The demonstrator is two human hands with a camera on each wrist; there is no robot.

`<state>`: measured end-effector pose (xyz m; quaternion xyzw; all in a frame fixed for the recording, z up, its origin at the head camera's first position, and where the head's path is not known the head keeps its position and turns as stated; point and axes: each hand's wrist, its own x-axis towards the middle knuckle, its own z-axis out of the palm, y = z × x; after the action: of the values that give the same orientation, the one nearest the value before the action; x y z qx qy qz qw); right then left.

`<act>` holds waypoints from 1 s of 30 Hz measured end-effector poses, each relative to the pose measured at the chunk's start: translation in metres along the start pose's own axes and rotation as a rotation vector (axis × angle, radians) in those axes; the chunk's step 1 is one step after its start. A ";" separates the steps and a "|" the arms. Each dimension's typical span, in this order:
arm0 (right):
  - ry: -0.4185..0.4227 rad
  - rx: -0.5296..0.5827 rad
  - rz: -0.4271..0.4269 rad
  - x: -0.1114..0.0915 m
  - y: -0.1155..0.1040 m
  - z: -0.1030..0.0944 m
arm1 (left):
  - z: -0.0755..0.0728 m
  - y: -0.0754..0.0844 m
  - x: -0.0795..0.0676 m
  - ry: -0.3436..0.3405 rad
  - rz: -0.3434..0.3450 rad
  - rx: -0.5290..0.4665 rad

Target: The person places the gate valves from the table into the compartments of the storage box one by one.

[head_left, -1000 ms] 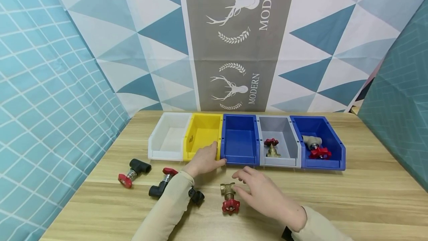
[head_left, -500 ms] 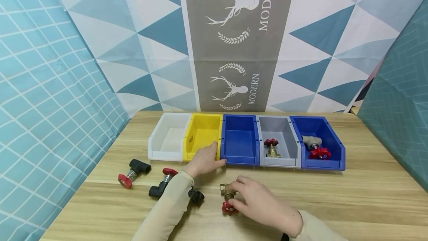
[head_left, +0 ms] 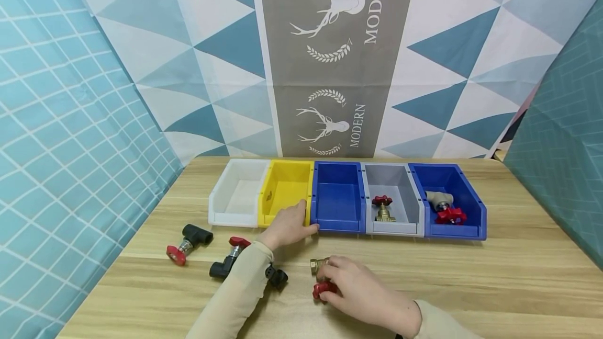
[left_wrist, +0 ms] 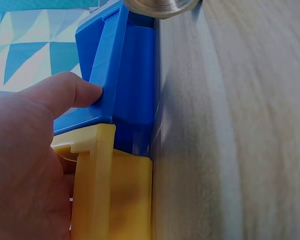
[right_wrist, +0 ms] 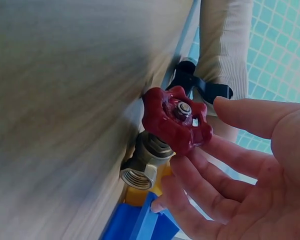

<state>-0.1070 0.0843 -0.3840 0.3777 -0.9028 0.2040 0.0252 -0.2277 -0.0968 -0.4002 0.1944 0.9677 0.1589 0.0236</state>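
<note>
A brass gate valve with a red handwheel (head_left: 322, 290) lies on the table, its threaded end (right_wrist: 138, 176) showing in the right wrist view. My right hand (head_left: 360, 292) holds it, fingers curled about the body and wheel and the thumb at the wheel's edge; the hand hides part of the body. My left hand (head_left: 288, 226) rests on the front edges of the yellow bin (head_left: 288, 171) and the middle blue bin (head_left: 337, 225). Its thumb (left_wrist: 85, 94) presses on the blue lip, while its fingers reach into the yellow bin and are mostly hidden.
A white bin (head_left: 240, 192) stands at the row's left end. The grey bin (head_left: 394, 229) holds a brass valve (head_left: 383, 211); the right blue bin (head_left: 454, 232) holds a beige valve (head_left: 440, 200) with a red wheel. Black valves (head_left: 195, 234) lie left, partly behind the left sleeve (head_left: 240, 286).
My right hand has come down and left onto the brass valve, its fingers and thumb closing about it. The left hand has stayed in place on the bins.
</note>
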 end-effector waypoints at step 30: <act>-0.096 -0.086 0.026 0.002 -0.001 0.013 | 0.000 0.000 0.000 -0.018 -0.013 -0.004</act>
<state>-0.1063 0.0767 -0.3952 0.3740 -0.9157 0.1473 -0.0046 -0.2280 -0.0970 -0.4006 0.1894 0.9683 0.1591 0.0339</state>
